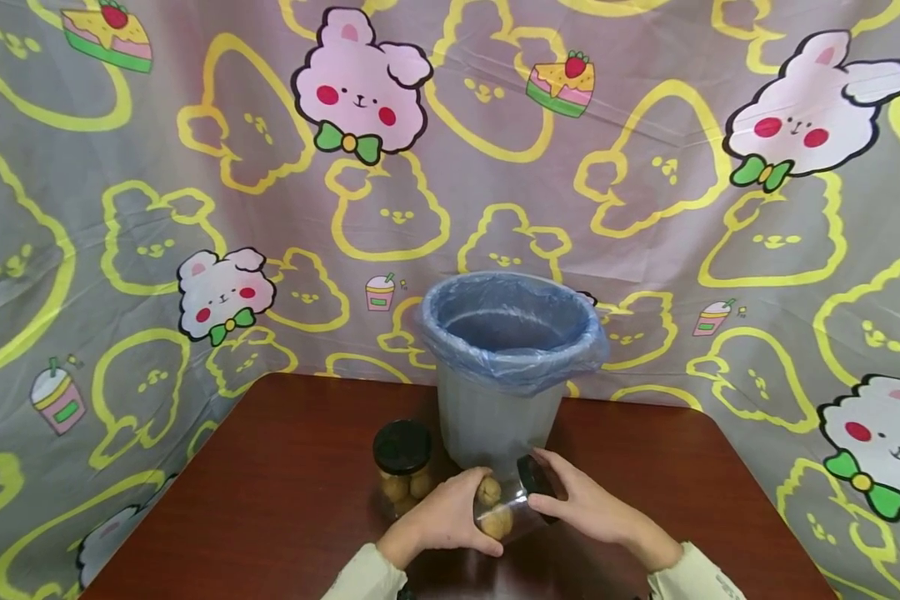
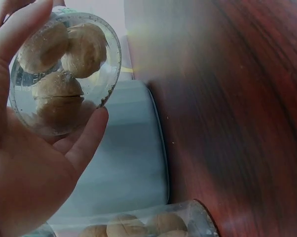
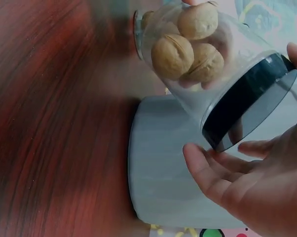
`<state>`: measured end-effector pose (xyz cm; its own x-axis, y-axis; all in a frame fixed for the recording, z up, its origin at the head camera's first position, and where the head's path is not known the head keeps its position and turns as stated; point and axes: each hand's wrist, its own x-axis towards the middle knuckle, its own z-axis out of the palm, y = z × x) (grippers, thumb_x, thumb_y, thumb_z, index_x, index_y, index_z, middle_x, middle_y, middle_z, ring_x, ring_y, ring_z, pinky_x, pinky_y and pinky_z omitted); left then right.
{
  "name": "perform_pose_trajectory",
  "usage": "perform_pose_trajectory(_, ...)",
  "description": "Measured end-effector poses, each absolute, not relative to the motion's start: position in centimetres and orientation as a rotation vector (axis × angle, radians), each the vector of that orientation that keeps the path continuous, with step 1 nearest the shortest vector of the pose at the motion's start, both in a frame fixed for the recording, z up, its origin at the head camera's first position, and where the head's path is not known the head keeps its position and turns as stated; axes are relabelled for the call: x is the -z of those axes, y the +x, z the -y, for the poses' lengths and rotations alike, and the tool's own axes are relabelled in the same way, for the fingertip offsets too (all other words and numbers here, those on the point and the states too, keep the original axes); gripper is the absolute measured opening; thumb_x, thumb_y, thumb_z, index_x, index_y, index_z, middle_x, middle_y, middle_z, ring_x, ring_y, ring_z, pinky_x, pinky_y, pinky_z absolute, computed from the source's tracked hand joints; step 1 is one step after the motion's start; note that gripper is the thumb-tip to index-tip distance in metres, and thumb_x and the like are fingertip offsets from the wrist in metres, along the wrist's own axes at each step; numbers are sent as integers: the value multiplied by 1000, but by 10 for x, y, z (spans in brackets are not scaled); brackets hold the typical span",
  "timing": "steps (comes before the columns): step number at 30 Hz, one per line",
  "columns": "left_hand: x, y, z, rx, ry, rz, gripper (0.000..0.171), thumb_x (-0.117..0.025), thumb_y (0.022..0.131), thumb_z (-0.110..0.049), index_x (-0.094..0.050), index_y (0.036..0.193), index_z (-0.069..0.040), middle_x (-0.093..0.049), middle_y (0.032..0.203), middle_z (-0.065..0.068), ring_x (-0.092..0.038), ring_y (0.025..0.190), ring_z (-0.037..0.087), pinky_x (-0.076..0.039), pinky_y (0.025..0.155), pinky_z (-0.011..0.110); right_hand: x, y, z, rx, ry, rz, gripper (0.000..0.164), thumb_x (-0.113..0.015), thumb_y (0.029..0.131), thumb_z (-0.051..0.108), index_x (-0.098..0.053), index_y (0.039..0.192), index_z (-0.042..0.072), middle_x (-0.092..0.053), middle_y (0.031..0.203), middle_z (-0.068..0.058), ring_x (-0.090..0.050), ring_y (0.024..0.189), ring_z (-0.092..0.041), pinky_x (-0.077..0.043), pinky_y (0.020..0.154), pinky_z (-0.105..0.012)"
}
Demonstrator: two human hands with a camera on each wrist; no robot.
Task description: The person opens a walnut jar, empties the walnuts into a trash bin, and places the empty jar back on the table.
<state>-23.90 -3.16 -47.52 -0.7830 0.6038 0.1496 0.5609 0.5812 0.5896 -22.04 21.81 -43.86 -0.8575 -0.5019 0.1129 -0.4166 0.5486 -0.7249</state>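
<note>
Located in front of the grey, blue-lined bin, apparently lifted off the dark red-brown wood-grain table: clear cylindrical jar with a round black lid, holding tan, rounded walnuts. Gripped near the base by the left hand, thumb and fingers curled round the wall; clasped across the lid's rim by the right hand. Judged fairly light, stiff, smooth and somewhat slippery; probably plastic, though impossible to confirm; likely to shift balance with rolling contents. Best held round the body near the base, and across the rim at the lid. Tipped onto its side, long axis roughly left to right, base leftward, lid rightward. Noted just left of the bin: second, upright walnut jar, likewise black-lidded.
</note>
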Motion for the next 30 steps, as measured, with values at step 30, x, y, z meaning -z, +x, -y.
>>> perform_pose_trajectory(30,481,-238,35,-1059,1045,-2668,90,-86,59,-45,-47,129,-5,-54,107,-10,-53,93,5,-46,82,25,443,-225,-221,1355,-982,-2425,79,-72,84,19,-24,143,-6,-48,125,-18,-52,109,-24,-48,87,-35)
